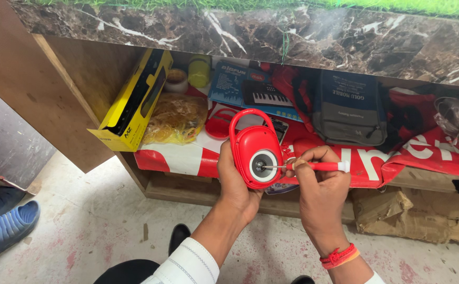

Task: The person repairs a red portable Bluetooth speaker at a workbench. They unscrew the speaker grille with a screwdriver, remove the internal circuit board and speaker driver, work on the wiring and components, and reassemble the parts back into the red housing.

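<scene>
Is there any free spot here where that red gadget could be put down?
The floor is bare between the blue sandal and the person's knees. The shelf is crowded: yellow box, bag of rubber bands, toy keyboard box and grey bag fill it. Only the red cloth at the front edge lies open.

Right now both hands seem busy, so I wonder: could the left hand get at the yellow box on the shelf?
Probably not: the left hand grips the red device, though nothing blocks the yellow box.

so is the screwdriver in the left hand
No, the right hand holds the red-handled screwdriver, while the left hand grips the red device.
</scene>
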`<state>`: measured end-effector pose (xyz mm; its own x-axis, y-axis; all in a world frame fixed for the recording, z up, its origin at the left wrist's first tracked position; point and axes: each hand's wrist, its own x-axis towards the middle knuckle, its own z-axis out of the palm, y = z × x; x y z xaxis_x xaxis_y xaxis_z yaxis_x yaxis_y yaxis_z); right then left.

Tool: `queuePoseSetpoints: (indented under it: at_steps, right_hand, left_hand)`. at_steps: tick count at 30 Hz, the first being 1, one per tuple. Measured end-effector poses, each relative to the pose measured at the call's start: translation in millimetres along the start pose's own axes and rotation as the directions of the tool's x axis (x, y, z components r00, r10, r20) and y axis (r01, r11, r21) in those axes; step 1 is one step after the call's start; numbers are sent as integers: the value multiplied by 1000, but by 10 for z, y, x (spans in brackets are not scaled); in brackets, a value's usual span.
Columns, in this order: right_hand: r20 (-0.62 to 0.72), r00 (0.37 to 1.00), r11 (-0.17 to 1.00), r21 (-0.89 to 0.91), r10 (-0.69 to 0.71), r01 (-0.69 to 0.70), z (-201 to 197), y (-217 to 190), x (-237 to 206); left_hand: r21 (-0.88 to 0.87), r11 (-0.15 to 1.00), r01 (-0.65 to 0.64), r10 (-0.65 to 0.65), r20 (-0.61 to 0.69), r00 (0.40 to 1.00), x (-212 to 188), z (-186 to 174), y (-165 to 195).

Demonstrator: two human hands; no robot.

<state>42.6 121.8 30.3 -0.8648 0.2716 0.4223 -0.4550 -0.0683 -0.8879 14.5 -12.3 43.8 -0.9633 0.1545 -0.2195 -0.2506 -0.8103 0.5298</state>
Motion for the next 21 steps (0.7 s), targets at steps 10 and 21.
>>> queuePoseSetpoints:
  at_steps: [10,21]
  right_hand:
    - [-25,999,995,-95,22,-25,20,-10,22]
    - [-16,1000,988,-155,23,-25,42,-51,38]
  left_hand:
    - [28,1000,6,-6,-4,1000,-4,6,9]
    - [6,1000,9,-9,-9,1000,28,-6,-18]
